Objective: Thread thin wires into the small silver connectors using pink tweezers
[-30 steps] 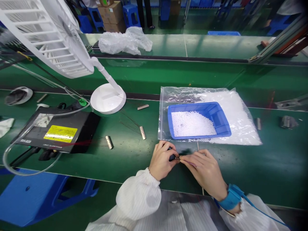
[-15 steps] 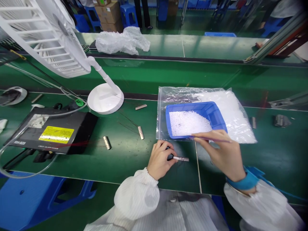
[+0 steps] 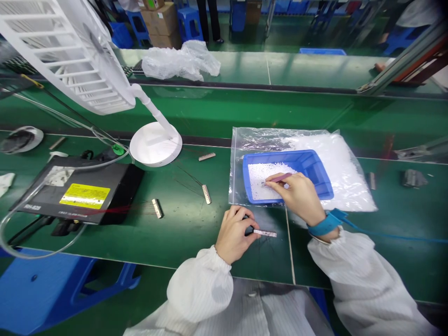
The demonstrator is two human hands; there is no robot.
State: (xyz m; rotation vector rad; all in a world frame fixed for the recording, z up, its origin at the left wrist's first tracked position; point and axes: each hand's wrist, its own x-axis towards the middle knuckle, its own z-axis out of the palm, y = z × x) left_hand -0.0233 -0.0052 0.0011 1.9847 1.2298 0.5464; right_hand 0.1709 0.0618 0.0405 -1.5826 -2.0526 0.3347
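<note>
My left hand (image 3: 236,233) rests on the green bench, its fingers closed on a small silvery strip (image 3: 265,233) that points right. Something dark shows between the thumb and index finger, partly hidden. A blue tray (image 3: 320,179) lies beyond that hand, holding tiny white beads (image 3: 257,179). Over the tray, my right hand (image 3: 299,193) pinches slim purple tweezers (image 3: 283,177), with the fingertips down by the beads. The tweezers' tips are hard to make out. Under the tray is a clear zip bag (image 3: 350,177) full of white material.
More small strips with thin wires lie to the left, among them one strip (image 3: 206,194) and another (image 3: 157,208). A white fan (image 3: 156,144) and a black box (image 3: 80,186) with tubing occupy the left side. A grey lump (image 3: 413,178) sits far right.
My right hand has moved left and away from me, from the tray's near edge to over the beads, with the tweezers. My left hand keeps its hold on the strip.
</note>
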